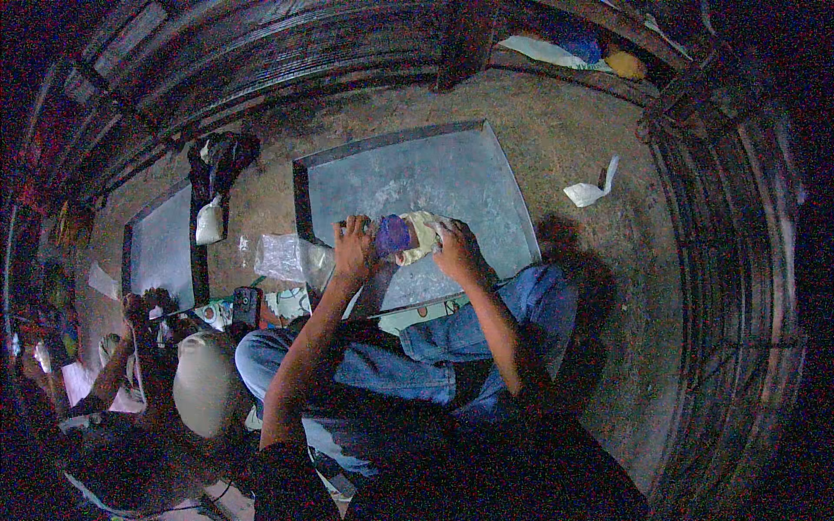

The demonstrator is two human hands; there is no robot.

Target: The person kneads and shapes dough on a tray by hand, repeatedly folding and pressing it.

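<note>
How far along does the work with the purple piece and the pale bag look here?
In hand: the left hand and right hand hold a purple piece against a pale crumpled bag above the grey metal sheet. Nothing finished lies on that sheet. A clear plastic bag sits untouched on the ground.

The person wears blue denim jeans, creased at the knees, and a dark top; both forearms are bare, without sleeves.
</note>
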